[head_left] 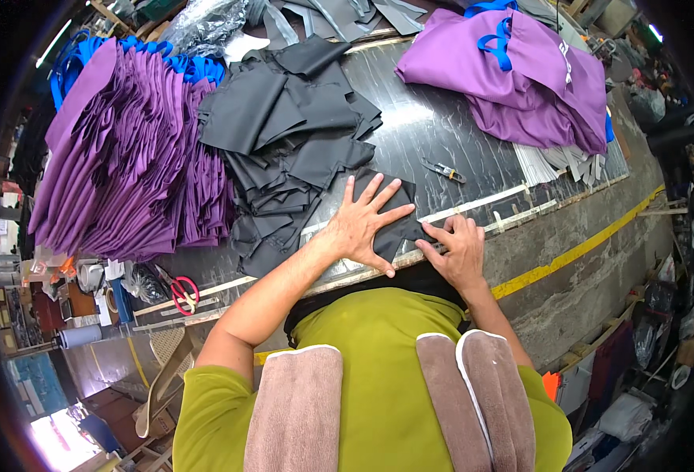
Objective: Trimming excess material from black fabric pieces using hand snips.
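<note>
The two hands are apart, the left hand (365, 228) pressed flat with its fingers spread on one smooth, matt black cloth piece (400, 232) at the table's near edge, the right hand (459, 250) curled with its fingertips at that piece's right edge, though whether they pinch it I cannot tell. Beyond lies one loose, creased heap of black fabric (300, 114), its layers too many to count, and one small slim tool (444, 171) on the glossy dark table (422, 138). Farther out are one thickly pleated purple stack (131, 165) with blue straps, one softly rumpled purple bundle (512, 86), and one pair of red-handled scissors (184, 296).
</note>
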`<state>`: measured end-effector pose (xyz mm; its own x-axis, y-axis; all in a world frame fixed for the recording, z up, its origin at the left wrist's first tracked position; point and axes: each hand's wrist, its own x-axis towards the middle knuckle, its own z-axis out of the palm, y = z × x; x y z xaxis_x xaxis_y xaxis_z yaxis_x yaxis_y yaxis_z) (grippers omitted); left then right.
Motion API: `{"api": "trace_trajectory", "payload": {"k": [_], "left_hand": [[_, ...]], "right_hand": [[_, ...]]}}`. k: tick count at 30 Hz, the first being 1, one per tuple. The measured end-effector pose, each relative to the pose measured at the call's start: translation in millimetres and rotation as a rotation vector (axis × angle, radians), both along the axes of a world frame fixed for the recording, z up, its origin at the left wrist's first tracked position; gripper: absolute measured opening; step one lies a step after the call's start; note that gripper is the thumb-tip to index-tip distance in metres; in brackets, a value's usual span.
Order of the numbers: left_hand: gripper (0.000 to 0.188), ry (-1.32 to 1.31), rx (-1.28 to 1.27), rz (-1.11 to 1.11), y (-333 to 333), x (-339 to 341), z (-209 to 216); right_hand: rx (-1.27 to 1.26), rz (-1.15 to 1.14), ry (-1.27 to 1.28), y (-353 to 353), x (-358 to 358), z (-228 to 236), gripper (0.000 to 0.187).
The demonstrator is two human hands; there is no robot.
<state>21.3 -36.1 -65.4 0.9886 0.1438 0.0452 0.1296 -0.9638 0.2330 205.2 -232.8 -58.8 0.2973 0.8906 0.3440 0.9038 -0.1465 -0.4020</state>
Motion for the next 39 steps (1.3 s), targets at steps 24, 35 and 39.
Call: {"api": "trace_trajectory", "payload": {"k": [24,35,39], "left_hand": [[0.046,-0.156,-0.101,0.188,-21.7,18.4,-13.2],[0.041,-0.276,-0.100,0.114,-24.6,13.4,-11.8],[0.036,-0.266,-0.090,0.100,-23.9,13.6,-11.3]], "right_hand": [[0.034,0.022,0.181,-3.3,14.8,3.0,0.041],[0.068,0.068,0.147,3.8,12.1,-0.1,0.022],[0.100,0.030,0.104,-0.5,18.3,-15.7,0.019]]}}
